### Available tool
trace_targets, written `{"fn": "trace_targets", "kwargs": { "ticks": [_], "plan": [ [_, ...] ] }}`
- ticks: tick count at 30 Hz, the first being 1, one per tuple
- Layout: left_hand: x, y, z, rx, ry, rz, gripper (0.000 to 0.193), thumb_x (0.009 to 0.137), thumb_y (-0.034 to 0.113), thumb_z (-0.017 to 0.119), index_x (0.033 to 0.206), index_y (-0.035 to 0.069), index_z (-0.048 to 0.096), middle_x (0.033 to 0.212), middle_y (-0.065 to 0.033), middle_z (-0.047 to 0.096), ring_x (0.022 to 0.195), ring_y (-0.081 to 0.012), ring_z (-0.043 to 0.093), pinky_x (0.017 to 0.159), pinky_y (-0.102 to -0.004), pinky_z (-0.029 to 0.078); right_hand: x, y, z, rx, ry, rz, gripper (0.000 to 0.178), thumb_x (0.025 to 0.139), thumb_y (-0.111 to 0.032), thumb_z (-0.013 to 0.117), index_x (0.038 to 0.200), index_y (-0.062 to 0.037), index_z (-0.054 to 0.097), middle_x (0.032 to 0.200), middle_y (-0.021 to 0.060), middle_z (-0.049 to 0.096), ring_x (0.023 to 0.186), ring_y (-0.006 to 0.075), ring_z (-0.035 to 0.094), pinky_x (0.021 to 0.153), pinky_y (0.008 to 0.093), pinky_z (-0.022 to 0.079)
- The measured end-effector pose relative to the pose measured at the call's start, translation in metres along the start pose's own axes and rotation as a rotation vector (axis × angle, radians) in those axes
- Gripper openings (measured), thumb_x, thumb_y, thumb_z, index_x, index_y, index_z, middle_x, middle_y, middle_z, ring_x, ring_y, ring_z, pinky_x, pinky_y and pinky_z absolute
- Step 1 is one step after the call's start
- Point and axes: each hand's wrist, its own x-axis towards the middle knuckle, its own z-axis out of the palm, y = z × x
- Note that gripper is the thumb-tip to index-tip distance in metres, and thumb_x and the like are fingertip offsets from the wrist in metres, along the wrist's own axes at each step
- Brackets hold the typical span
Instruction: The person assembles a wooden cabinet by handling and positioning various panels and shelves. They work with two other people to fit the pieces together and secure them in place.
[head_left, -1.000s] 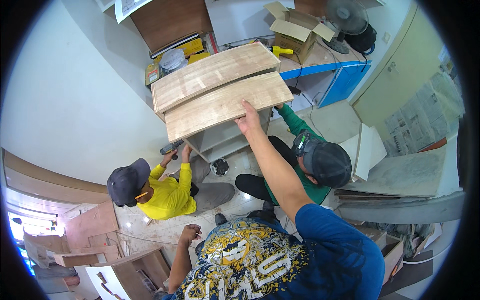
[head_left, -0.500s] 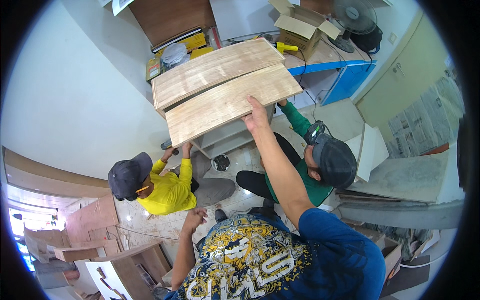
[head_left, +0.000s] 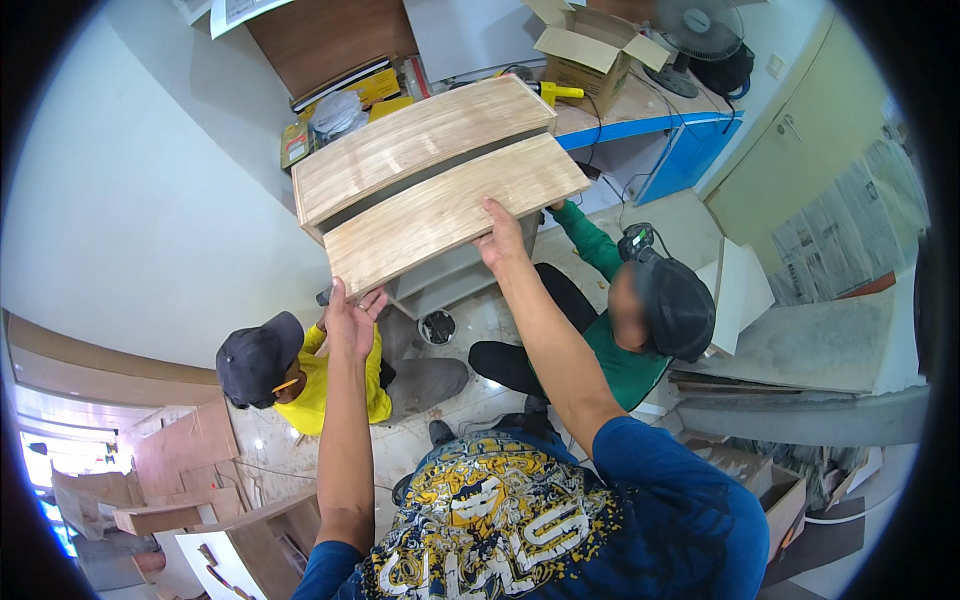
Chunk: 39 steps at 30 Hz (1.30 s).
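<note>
A flat wooden board (head_left: 455, 212) is tilted in front of a wooden cabinet (head_left: 420, 145), with a dark gap between the board and the cabinet's top panel. My right hand (head_left: 500, 238) grips the board's near edge right of its middle, thumb on top and fingers underneath. At the near left corner, my left hand (head_left: 350, 320) has its thumb against the board and its fingers below the edge. Pale shelves of the cabinet (head_left: 445, 285) show under the board. The fingers beneath the board are partly hidden.
A person in yellow (head_left: 325, 390) crouches at left, and one in green (head_left: 640, 330) at right, an arm reaching to the cabinet. Between them stands a small bucket (head_left: 437, 327). Behind are a cardboard box (head_left: 590, 60), a fan (head_left: 695, 30) and a yellow tool (head_left: 562, 91).
My left hand has risen from near my lap to the board's near left corner. The gap between board and cabinet top has widened. My right hand keeps its grip.
</note>
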Motion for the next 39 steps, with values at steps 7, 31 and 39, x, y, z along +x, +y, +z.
{"fn": "trace_targets", "kwargs": {
  "ticks": [7,31,39],
  "plan": [
    [0.012,-0.025,0.006,0.044,0.15,0.199,0.022,0.106,0.018,0.053,0.124,0.007,0.053,0.115,-0.0105,0.068,0.095,-0.0231,0.07,0.079,-0.0353,0.059,0.007,-0.001,-0.008,0.015,-0.026,-0.001,0.054,0.093,-0.02,0.072,0.141,-0.0052,0.053,0.135,0.012,0.061,0.125,0.0303,0.059,0.1,0.0525,0.049],
    [0.017,0.003,0.004,-0.006,0.077,0.191,0.037,0.103,0.012,0.054,0.137,0.0,0.05,0.113,-0.0166,0.071,0.08,-0.0281,0.075,0.053,-0.0295,0.059,0.001,0.0,0.01,-0.037,-0.054,-0.048,0.061,0.094,-0.019,0.07,0.148,-0.01,0.044,0.146,0.0124,0.053,0.136,0.0343,0.05,0.11,0.0628,0.041],
    [0.009,0.004,0.001,0.051,0.057,0.147,0.042,0.102,0.013,0.052,0.141,-0.001,0.048,0.121,-0.0188,0.069,0.089,-0.0311,0.076,0.053,-0.0275,0.058,-0.007,-0.005,0.01,-0.073,-0.055,-0.058,0.056,0.097,-0.021,0.067,0.147,-0.0103,0.045,0.147,0.0118,0.053,0.136,0.0333,0.052,0.111,0.0583,0.044]
  ]
}}
